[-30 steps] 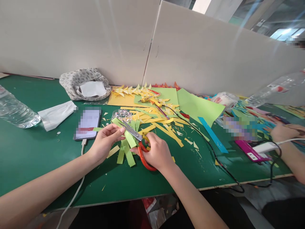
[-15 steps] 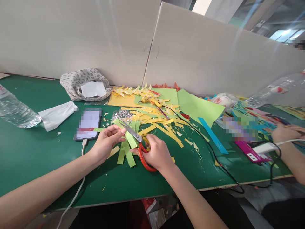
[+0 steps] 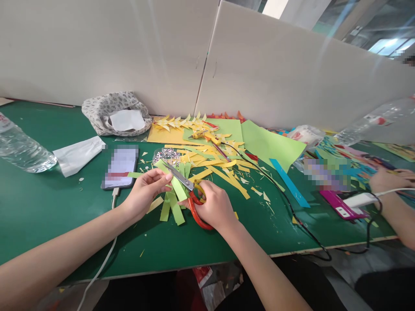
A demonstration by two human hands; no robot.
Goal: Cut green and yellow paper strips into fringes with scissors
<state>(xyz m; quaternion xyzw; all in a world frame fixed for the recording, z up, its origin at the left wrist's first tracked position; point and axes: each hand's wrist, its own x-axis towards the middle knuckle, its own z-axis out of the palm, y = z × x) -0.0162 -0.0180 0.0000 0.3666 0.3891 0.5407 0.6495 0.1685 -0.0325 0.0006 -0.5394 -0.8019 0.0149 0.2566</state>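
Note:
My right hand point(image 3: 212, 206) is closed round the handles of a pair of scissors point(image 3: 181, 178), one handle red-orange and one yellow. Their blades point up and left, lying along a light green paper strip point(image 3: 179, 191). My left hand point(image 3: 149, 189) pinches that strip near the blade tips between thumb and fingers. Below the hands, several cut green strips point(image 3: 176, 210) rest on the green table. A round clear container of small shiny pieces point(image 3: 166, 156) sits just behind the blades. Whether the blades are cutting the paper I cannot tell.
A phone point(image 3: 120, 166) with a white cable lies to the left, near a water bottle point(image 3: 24, 144). Yellow paper strips point(image 3: 231, 181) and a yellow glue gun point(image 3: 207, 137) lie behind. On the right are a magenta power strip point(image 3: 340, 206), a black cord point(image 3: 288, 207) and another person's hand point(image 3: 389, 181).
Both hands, the scissors and the green strip stay almost in place. The view shifts very slightly.

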